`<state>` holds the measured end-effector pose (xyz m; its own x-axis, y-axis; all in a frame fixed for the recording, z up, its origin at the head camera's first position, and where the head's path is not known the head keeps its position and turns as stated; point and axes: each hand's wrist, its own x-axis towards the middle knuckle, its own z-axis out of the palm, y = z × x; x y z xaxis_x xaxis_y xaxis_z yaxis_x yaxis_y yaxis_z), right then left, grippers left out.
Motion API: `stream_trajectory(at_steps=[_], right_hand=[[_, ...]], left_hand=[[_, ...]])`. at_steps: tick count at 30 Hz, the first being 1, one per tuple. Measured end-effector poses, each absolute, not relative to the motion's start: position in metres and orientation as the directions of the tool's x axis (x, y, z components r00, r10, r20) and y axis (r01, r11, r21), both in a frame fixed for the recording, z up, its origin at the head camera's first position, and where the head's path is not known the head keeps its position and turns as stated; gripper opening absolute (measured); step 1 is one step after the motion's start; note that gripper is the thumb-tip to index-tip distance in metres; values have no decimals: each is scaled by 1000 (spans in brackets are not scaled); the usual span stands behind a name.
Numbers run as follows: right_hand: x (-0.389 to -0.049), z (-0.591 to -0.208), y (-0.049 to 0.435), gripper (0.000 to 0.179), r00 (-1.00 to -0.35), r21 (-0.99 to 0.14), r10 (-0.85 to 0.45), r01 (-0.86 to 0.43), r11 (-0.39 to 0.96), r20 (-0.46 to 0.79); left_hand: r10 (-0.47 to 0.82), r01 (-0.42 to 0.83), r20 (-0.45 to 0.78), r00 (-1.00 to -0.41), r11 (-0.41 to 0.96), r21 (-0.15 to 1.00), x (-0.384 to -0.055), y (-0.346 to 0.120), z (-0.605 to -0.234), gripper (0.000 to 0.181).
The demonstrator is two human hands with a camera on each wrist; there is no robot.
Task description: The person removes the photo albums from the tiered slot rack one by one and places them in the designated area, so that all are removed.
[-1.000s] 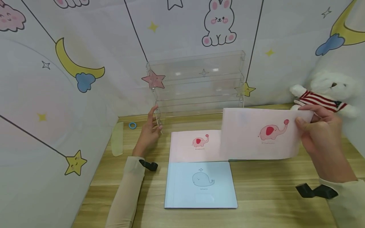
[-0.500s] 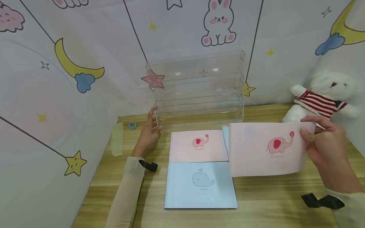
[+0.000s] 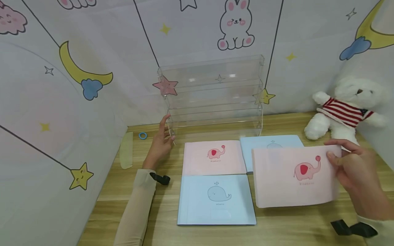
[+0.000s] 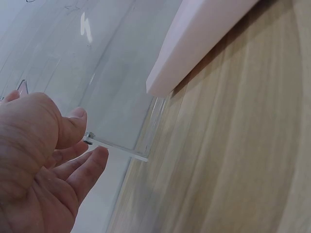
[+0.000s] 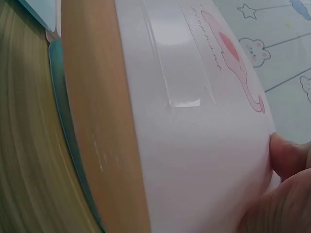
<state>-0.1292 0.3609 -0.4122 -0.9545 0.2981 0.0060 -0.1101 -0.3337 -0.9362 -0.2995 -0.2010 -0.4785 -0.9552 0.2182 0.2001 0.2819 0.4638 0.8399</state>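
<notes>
My right hand [image 3: 358, 167] pinches the right edge of a pink elephant book [image 3: 277, 181], thumb on the front cover and fingers behind. It is held tilted over the table and overlaps part of a blue book [image 3: 264, 140] with a whale drawing. In the right wrist view, the held book's cover [image 5: 194, 155] bends slightly near the thumb. At the left end of a clear tiered rack [image 3: 215, 92], my left hand [image 3: 160, 145] grips the side panel [image 4: 116, 147] between thumb and fingers.
Another pink elephant book [image 3: 197, 160] lies before the rack, with a blue whale book [image 3: 197, 208] in front of it. A white teddy bear [image 3: 341, 106] sits back right. A blue ring [image 3: 143, 135] and a pale green strip [image 3: 126, 150] lie left.
My right hand has brought the pink elephant book down and toward me, slightly right, uncovering part of the back-right blue book. The left hand stays at the rack.
</notes>
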Motion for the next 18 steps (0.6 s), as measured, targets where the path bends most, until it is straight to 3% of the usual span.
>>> stream_trajectory(at_steps=[5,10,18], right_hand=[[-126,-429,365,37,-960,-952,278,-48,-303,-40],[-122,-443,367,40,-957,-978,280,22,-207,-81],[-121,-451,373,45,-951,-972,236,164,-169,-202]], left_hand=[[220,284,202,-955,467,837,-299,-202,-478,97],[227,299,214,-950,475,828,-300,-203,-479,97],[229,307,221,-948,483,820,-298,-202,-477,97]])
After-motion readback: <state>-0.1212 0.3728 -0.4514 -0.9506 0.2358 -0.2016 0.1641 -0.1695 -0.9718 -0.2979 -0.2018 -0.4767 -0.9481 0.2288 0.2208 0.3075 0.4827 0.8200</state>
